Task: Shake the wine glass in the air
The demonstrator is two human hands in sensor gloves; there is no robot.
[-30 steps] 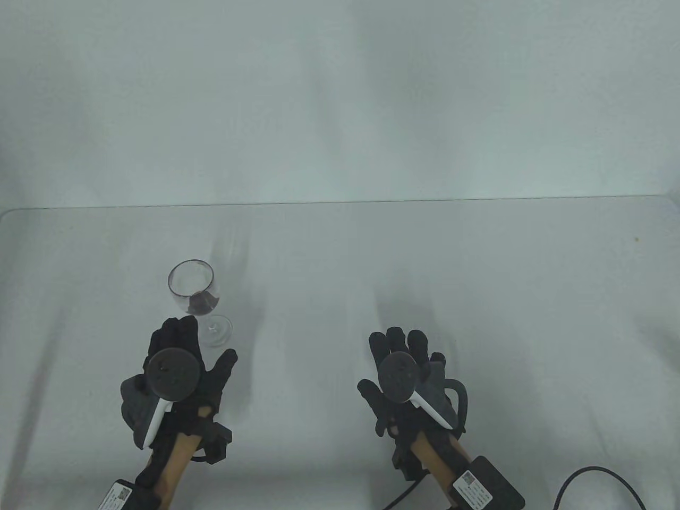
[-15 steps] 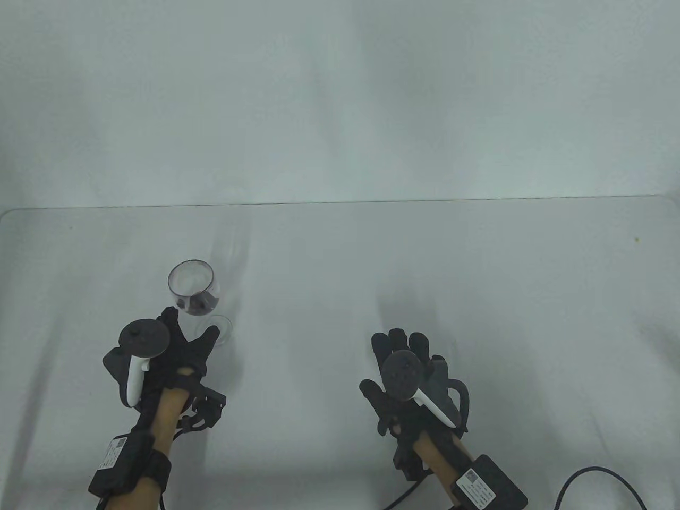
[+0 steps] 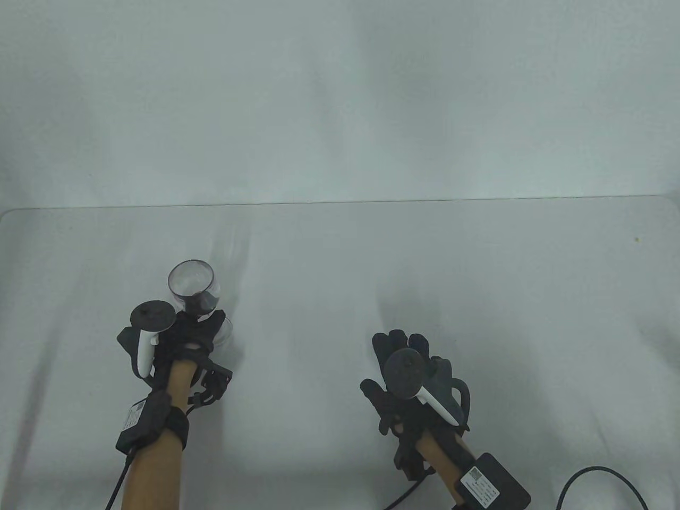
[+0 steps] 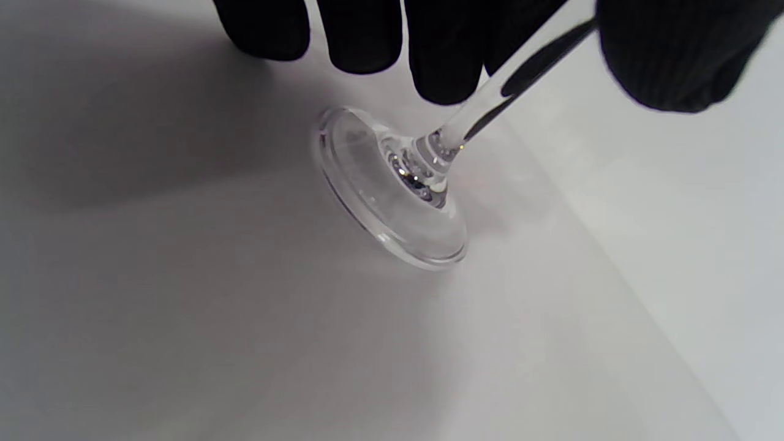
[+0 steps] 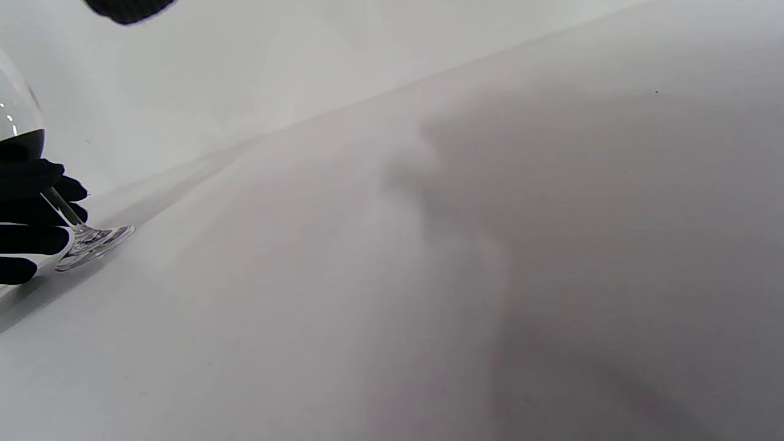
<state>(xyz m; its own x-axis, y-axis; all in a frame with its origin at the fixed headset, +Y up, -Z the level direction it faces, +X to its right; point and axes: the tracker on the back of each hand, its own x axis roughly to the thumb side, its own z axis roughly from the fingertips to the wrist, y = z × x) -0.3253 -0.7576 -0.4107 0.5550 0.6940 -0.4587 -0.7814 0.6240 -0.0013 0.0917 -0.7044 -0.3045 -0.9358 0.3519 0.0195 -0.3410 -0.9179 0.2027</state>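
Glass (image 3: 195, 289): upright on worktop (image 3: 425, 276), left-front area; foot flat on surface in left wrist view (image 4: 392, 190). Dark liquid low in bowl.
Stem (image 4: 490, 104): runs up between thumb and fingers of left hand.
Left hand (image 3: 194, 334): at glass, just below bowl; fingers (image 4: 444, 61) on one side of stem, thumb on other. Wrapped around stem w/ thumb and fingers close in; firm contact can't be confirmed, since small gap shows in wrist view. Right wrist view shows fingers (image 5: 30, 208) curled by stem, above foot.
Right hand (image 3: 406, 380): well apart from glass, right-front of worktop, palm down, fingers spread, holding nothing. Can't tell if touching surface.
Trackers: one on back of each hand, white handle visible on both.
Cable (image 3: 589, 481): black, loops at front right corner nr right forearm.
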